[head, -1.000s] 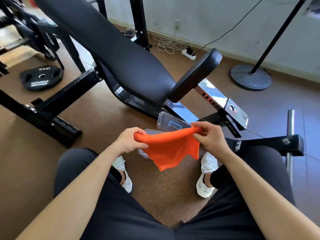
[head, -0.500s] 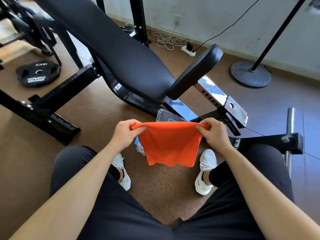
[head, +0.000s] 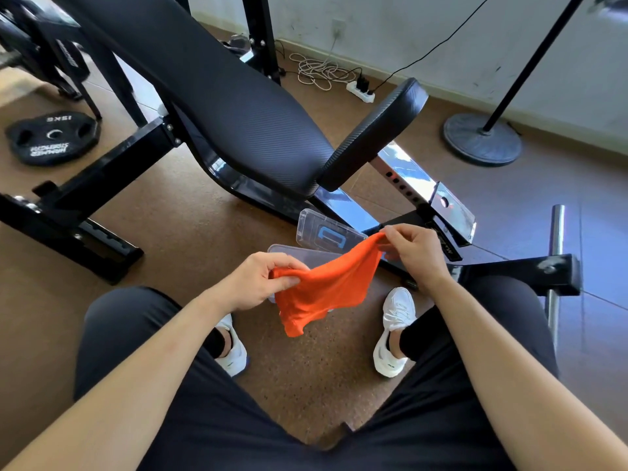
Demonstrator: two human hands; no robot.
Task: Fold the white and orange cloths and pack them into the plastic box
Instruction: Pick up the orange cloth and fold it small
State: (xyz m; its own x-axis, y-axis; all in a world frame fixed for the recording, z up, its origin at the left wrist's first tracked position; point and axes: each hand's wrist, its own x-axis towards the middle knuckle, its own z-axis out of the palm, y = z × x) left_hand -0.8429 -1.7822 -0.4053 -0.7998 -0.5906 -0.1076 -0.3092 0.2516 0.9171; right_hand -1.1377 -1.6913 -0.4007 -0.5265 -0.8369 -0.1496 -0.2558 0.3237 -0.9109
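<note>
While the person sits with knees apart, the head view looks down on both hands holding the orange cloth (head: pixel 326 290) in the air above the brown floor (head: pixel 190 239), between two white shoes (head: pixel 396 331). The left hand (head: pixel 258 283) has its fingers curled round one bunched corner of the cloth, with the thumb pressed on top. The right hand (head: pixel 418 253) pinches the opposite corner between thumb and fingertips, higher and farther from the body. The cloth's upper edge runs taut between the two grips, slanting up from left to right. The rest hangs loose below that edge, its lowest corner dangling under the left hand's side toward the left shoe. Beneath and beyond the cloth, the clear plastic box (head: pixel 299 254) sits on the floor, partly covered from this angle (what is inside it cannot be made out). A clear lid (head: pixel 326 234) with a blue handle lies tilted just behind the box, close to the frame of a black padded bench (head: pixel 238 113). A black weight plate (head: pixel 51 137) lies on the floor well off to the left.
</note>
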